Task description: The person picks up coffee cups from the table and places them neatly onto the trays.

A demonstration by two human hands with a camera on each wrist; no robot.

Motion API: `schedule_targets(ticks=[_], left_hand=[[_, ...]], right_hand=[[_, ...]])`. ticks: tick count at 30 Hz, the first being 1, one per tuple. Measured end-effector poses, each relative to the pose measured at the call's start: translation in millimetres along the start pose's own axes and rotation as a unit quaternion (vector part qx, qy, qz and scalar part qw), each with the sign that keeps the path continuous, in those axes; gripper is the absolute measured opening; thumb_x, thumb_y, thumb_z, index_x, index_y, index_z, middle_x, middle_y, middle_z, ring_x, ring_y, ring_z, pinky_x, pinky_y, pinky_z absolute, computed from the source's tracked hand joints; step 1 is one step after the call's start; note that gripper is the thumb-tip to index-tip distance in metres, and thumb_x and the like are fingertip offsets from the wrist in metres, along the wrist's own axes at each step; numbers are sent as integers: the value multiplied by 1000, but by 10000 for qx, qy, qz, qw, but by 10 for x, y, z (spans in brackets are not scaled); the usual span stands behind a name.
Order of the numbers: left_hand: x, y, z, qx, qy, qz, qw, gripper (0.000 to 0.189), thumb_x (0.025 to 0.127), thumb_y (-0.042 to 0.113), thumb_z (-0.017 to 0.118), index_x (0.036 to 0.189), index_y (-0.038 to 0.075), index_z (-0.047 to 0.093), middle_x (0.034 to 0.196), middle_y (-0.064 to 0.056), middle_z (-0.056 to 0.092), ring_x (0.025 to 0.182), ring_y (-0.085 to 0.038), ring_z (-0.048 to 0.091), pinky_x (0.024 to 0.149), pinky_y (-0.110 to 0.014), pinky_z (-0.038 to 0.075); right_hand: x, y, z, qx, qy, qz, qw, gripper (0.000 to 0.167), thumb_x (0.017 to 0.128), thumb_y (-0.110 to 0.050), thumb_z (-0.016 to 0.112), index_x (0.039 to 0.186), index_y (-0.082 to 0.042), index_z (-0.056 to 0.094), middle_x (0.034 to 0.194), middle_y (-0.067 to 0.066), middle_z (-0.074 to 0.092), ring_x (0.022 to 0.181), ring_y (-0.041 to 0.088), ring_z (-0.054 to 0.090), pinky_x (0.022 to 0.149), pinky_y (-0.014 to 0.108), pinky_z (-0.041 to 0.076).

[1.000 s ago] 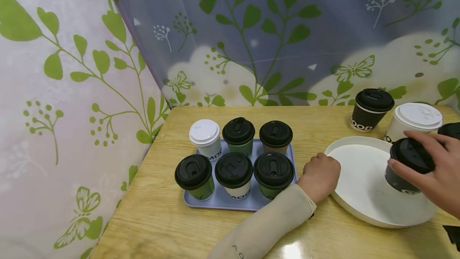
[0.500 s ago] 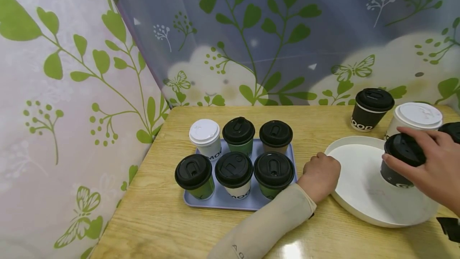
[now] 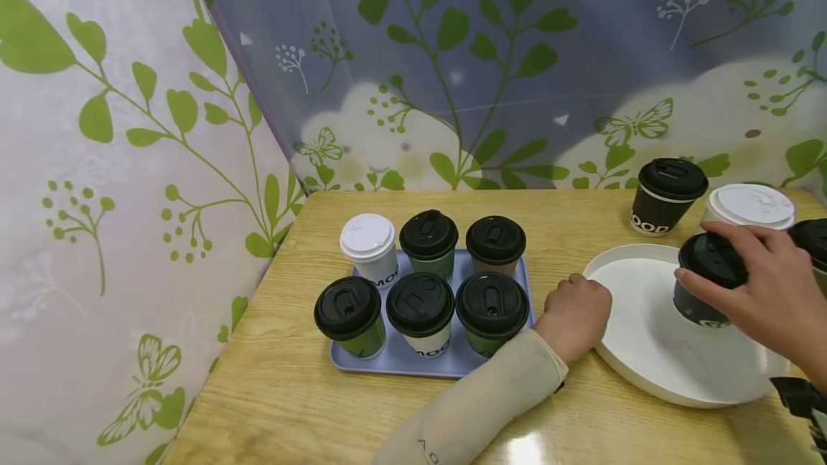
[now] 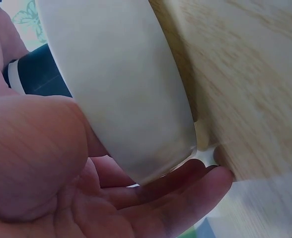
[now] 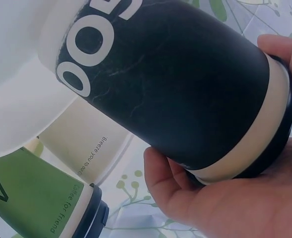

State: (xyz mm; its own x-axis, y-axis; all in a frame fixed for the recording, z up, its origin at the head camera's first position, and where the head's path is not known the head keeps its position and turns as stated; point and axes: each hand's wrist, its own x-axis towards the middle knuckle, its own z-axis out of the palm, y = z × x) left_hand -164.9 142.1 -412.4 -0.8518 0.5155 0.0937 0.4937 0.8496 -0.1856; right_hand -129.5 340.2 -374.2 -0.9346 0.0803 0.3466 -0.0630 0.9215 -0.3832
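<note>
My right hand point(image 3: 772, 289) holds a black paper coffee cup point(image 3: 701, 300) from above, thumb and fingers around its black lid. The cup is upright over the white round tray point(image 3: 639, 364). In the right wrist view the black cup point(image 5: 181, 84) shows white letters, its base close to the tray's floor. At the tray's left side my left hand point(image 3: 576, 316) grips the rim. From the left wrist, the tray wall point(image 4: 121, 89) lies between the thumb and the curled fingers point(image 4: 185, 203).
A lilac rectangular tray point(image 3: 388, 363) at left bears several lidded cups in two rows. Behind the round tray stand a black cup point(image 3: 668, 196) and a white-lidded cup point(image 3: 749, 207). A green cup point(image 3: 815, 242) is at the right edge. A patterned curtain point(image 3: 400, 56) hangs behind the table.
My right hand has moved the black cup leftward and slightly back over the round tray, uncovering more of the green cup at right. My left hand has stayed on the rim.
</note>
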Motion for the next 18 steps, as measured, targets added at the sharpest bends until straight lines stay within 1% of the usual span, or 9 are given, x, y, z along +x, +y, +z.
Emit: schedule_targets(ticks=[4, 7, 12, 16, 18], left_hand=[[2, -8, 3, -37, -48, 26, 10000, 24, 106, 23, 57, 95, 25, 78, 79, 3, 60, 62, -8, 51, 47, -25, 47], [5, -14, 14, -38, -22, 36, 10000, 24, 105, 23, 57, 95, 25, 78, 78, 3, 60, 62, -8, 52, 46, -26, 47], [9, -18, 15, -83, -30, 32, 10000, 23, 105, 24, 58, 95, 26, 78, 80, 2, 61, 63, -9, 53, 47, -26, 47], [13, -14, 6, -95, -98, 64, 9999, 24, 105, 24, 57, 96, 25, 78, 79, 2, 61, 63, -9, 53, 47, -26, 47], [15, -12, 7, -106, -114, 61, 9999, 24, 106, 23, 57, 96, 25, 78, 79, 2, 60, 63, -9, 52, 47, -26, 47]], right_hand=[[50, 19, 18, 24, -57, -49, 10000, 80, 97, -48, 69, 151, 2, 37, 143, 47, 28, 134, 65, 23, 108, 79, 9], [99, 21, 35, 61, -86, -95, 9999, 81, 97, -45, 69, 151, 4, 37, 143, 47, 29, 133, 64, 24, 109, 79, 9], [181, 19, 69, 131, -81, -221, 9996, 78, 95, -42, 71, 149, 6, 39, 138, 47, 33, 128, 65, 26, 105, 79, 12], [236, 22, 91, 209, -159, -193, 9995, 78, 95, -39, 72, 149, 6, 38, 138, 48, 31, 129, 64, 25, 102, 80, 14], [263, 19, 98, 228, -248, -122, 9994, 79, 96, -39, 72, 150, 6, 37, 140, 49, 28, 130, 65, 25, 99, 80, 18]])
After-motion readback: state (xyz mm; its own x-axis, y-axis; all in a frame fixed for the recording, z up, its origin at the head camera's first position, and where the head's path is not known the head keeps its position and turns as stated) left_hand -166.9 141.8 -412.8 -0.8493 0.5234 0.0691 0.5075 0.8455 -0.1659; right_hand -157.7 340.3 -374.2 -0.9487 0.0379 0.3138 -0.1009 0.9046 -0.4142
